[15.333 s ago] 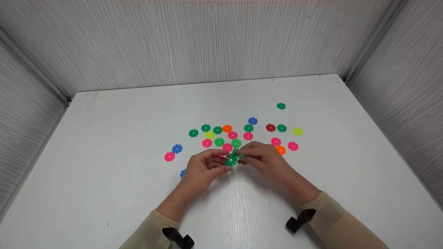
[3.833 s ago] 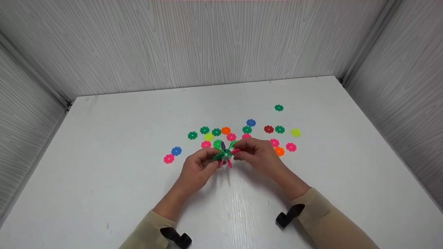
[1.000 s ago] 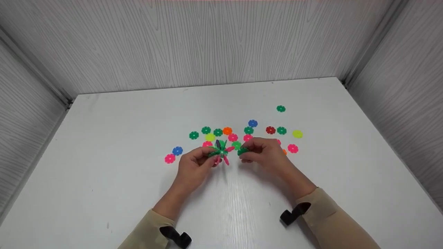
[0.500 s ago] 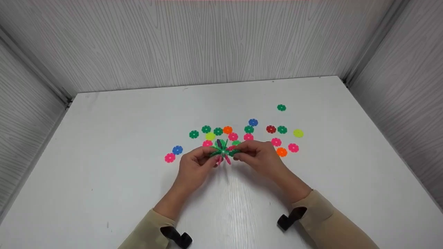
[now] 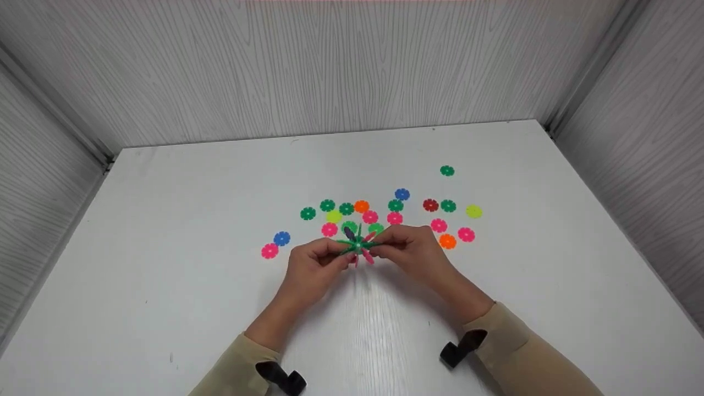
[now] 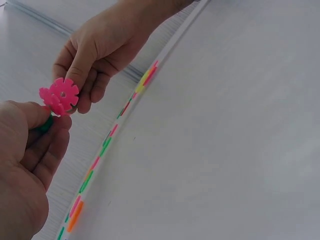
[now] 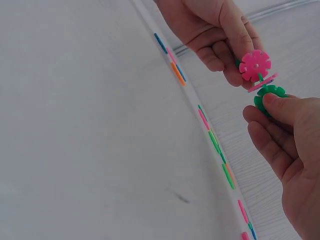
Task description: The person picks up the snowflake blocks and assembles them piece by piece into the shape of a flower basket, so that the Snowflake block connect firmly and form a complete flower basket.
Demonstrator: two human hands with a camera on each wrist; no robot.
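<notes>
A spiky cluster of slotted snowflake discs (image 5: 358,245), joined edge-on round a green centre disc, is held up between both hands above the table's middle. Pink, green and dark purple discs stick out of it like rays. My left hand (image 5: 314,268) pinches the cluster's left side with thumb and fingers. From the right, my right hand (image 5: 413,251) pinches a green disc (image 7: 278,92) against the cluster; in the right wrist view this disc meets the slotted discs, with the thumb over its face. Pink discs (image 6: 63,94) of the cluster face the left wrist camera.
Loose discs lie scattered behind the hands on the white table (image 5: 192,220): several green, pink, blue and orange ones, a dark red disc (image 5: 430,205) and yellow ones. A blue disc (image 5: 282,238) and pink disc (image 5: 269,251) lie at left. Wood-grain panels (image 5: 330,66) surround the table.
Since the oldest frame the cluster has gained more rays. A second ago my right hand held the green disc apart from the cluster; it has since moved left and brought the disc against it.
</notes>
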